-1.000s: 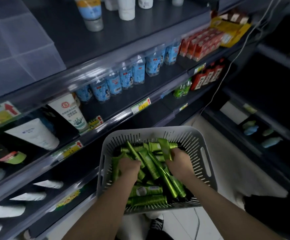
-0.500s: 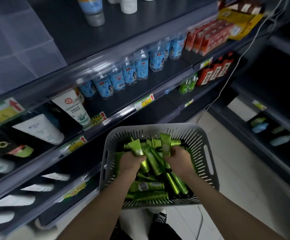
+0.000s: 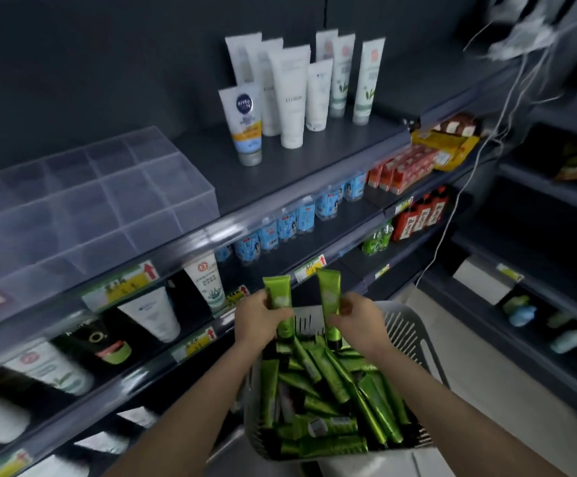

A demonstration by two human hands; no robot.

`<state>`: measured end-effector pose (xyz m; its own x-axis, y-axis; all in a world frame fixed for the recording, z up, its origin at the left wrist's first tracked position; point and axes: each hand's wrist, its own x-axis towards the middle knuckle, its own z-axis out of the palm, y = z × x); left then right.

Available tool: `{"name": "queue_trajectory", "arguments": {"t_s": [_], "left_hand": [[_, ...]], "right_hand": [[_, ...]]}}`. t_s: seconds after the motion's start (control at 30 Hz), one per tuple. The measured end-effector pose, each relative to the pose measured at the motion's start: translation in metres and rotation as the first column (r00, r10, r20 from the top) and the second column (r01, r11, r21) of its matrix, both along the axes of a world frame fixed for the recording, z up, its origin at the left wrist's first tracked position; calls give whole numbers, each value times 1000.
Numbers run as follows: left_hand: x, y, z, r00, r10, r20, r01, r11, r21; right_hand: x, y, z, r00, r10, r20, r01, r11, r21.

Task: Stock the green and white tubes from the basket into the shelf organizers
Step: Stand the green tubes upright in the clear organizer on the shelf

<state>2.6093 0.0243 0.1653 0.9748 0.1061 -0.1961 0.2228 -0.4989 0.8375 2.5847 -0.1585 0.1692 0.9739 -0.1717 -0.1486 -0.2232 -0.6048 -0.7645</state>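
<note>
Near: grey slotted basket (image 3: pixel 414 342) sitting low centre-right, piled with green tubes (image 3: pixel 328 380) lying crisscross, glossy, dark caps; one near the front is showing a white label patch. Pale tiled floor (image 3: pixel 507 401) showing right of the basket.

Left hand (image 3: pixel 263 316) is gripping one green tube (image 3: pixel 278 297) upright, fingers wrapped round its lower half, crimped end up. Right hand (image 3: pixel 359 320) is pinching a second green tube (image 3: pixel 330 304) the same way, cap down, just above the pile. The two tubes are standing side by side, apart, over the basket's far rim.

Left and beyond: dark grey shelving (image 3: pixel 314 187) running diagonally far-right, yellow price tags (image 3: pixel 132 280) with red arrows on the edges. Lower tiers are holding white and black tubes lying down, blurred. Middle tier: row of small blue bottles (image 3: pixel 290 222), then red boxes (image 3: pixel 407 166) and red bottles farther right.

Upper tier: clear compartmented organizer (image 3: pixel 108 201) sitting on the left, nothing visible in it. Right of it, a cluster of white tubes (image 3: pixel 290 94) standing cap-down. Far right: white cables (image 3: pixel 507 108) hanging down a second dark shelf unit.
</note>
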Motion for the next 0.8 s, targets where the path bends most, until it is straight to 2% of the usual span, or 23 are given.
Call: {"name": "queue_trajectory", "arguments": {"t_s": [0.23, 0.37, 0.67, 0.8], "left_hand": [[1, 48, 88, 949, -175, 261, 184, 983, -8], [3, 90, 144, 908, -227, 354, 245, 969, -8], [3, 159, 228, 848, -78, 524, 189, 969, -162], [18, 189, 251, 828, -24, 560, 115, 985, -128]], "right_hand": [[-10, 58, 83, 955, -126, 269, 91, 986, 138], [-9, 101, 138, 907, -139, 397, 60, 977, 204], [14, 168, 220, 825, -49, 563, -88, 973, 213], [40, 193, 242, 793, 38, 607, -205, 957, 207]]}}
